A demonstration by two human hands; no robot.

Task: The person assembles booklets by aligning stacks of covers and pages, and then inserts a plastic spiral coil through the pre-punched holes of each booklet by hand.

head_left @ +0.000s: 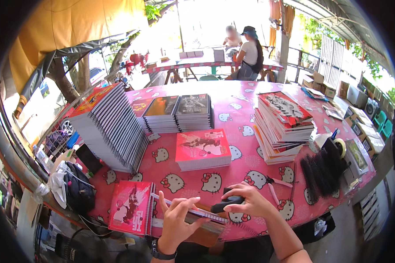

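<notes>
Near the front edge of the table, my left hand point(177, 219) is closed on a notebook point(211, 215), thumb and fingers at its edge. It is tilted edge-on, with a row of binding holes or coil along the upper edge. My right hand point(250, 201) grips a small black handheld object point(227, 200) just above the notebook's right end; its exact kind is unclear. A red-covered spiral notebook point(131, 208) lies left of my left hand. Pink-handled pliers point(274, 193) rest right of my right hand. Beyond my hands sits a stack of red-covered books point(203, 151).
A tall stack of spiral-bound notebooks point(112, 127) stands left, shorter dark-covered stacks point(193, 111) behind. An uneven book pile point(278, 127) and black binding coils point(322, 173) are on the right. A dark bag point(77, 186) sits at the left edge. Two people are at a far table point(197, 61).
</notes>
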